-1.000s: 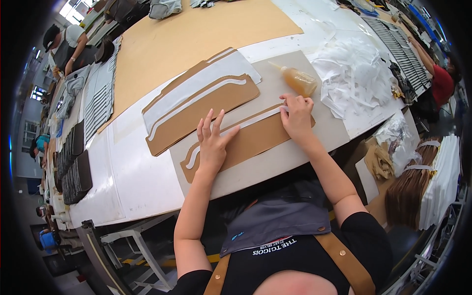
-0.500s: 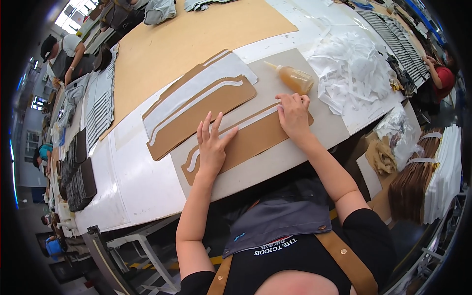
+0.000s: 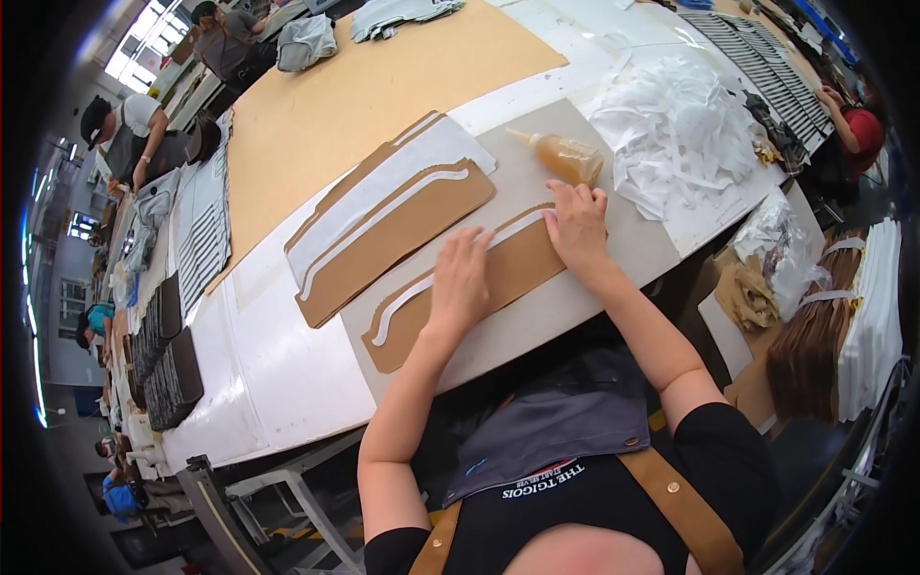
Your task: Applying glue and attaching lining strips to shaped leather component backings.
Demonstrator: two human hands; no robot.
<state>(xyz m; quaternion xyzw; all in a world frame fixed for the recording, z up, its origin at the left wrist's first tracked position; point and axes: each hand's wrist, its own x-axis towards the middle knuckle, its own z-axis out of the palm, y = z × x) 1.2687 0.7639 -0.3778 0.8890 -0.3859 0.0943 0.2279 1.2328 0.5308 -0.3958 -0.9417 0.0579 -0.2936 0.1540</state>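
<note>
A long brown panel lies on a grey board in front of me. A narrow white strip runs along its far edge and curves down at the left end. My left hand rests over the middle of the panel, fingers stretched out and slightly blurred, with the tips by the strip. At the right end my right hand lies with its fingers spread, thumb touching the strip's end. Beyond that hand, a squeeze bottle of amber liquid lies on its side.
Farther left are overlapping brown panels with white strips and a white sheet. A heap of white strips sits at the right. Dark stacked pieces stand at the table's left edge. Brown and white bundles stand below right. Other people work around.
My left hand has slid right along the panel from near its left end to the middle, uncovering the strip's curved end. My right hand stays at the right end. The view has shifted slightly.
</note>
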